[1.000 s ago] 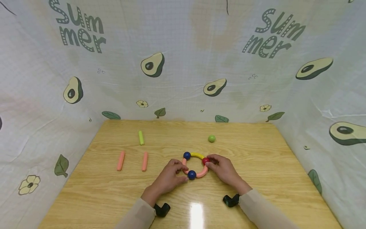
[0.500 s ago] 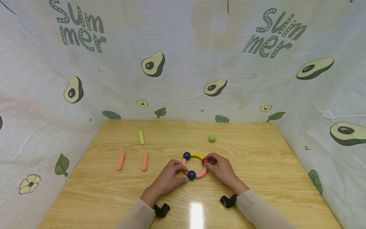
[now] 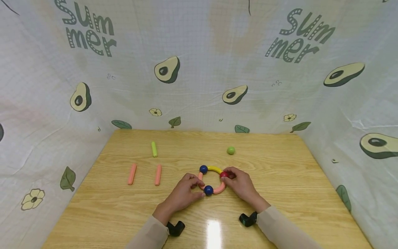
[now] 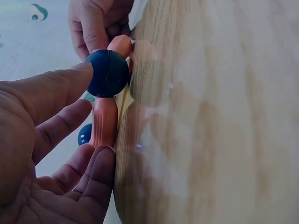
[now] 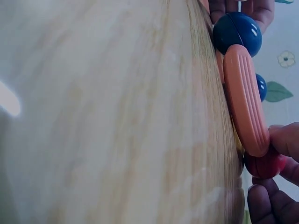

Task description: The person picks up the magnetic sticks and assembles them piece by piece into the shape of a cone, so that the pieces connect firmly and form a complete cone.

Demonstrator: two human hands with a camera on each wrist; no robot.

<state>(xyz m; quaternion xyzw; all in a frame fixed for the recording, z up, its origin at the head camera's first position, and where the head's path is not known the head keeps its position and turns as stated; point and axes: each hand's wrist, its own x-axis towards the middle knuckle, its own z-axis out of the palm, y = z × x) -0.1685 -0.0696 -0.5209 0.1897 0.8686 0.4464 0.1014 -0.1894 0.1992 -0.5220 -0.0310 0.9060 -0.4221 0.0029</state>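
Observation:
A ring of curved rods and balls lies on the wooden table in the head view. It joins a near blue ball [image 3: 208, 190], a far blue ball [image 3: 203, 169], a red ball [image 3: 224, 175], a yellow curved rod [image 3: 214, 168] and two salmon curved rods, the right one [image 5: 245, 100] ribbed. With its thumb against the near blue ball, my left hand [image 3: 185, 193] has its fingers around the left salmon rod [image 4: 105, 121] beside it. My right hand [image 3: 242, 181] pinches the red ball between thumb and fingers, covering part of it. Its thumb also meets the end of the right salmon rod.
Two straight salmon rods [image 3: 158, 175] lie to the left of the ring, with a lime green rod [image 3: 154, 149] behind them. Farther back sits a green ball [image 3: 231, 150]. A printed cloth [image 3: 199, 76] hangs around the back and sides of the table [image 3: 280, 166].
My right wrist and forearm have shifted slightly left, while the fingers stay at the red ball. The left hand and the ring hold nearly the same place.

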